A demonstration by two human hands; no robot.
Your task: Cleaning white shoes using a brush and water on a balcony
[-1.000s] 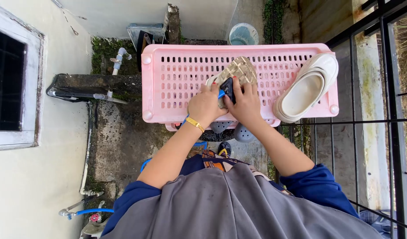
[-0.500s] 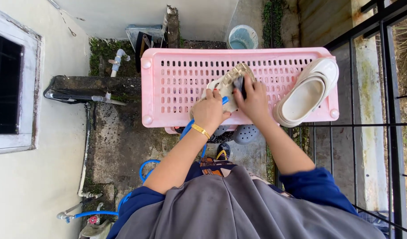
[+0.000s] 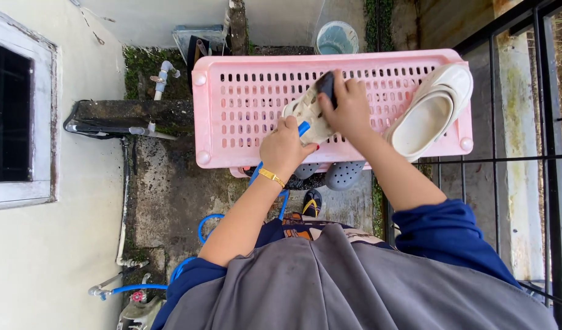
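Over the pink rack, the left hand grips a shoe while the right hand clenches a dark brush; right of it lies another shoe.

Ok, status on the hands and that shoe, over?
Left hand grips the upturned beige clog on the pink slotted plastic rack. Right hand presses a dark brush to its sole. Second white clog lies clear, right.

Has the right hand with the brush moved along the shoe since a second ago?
Yes. The right hand has moved with the dark brush up the shoe sole, toward the far rim of the pink basket.
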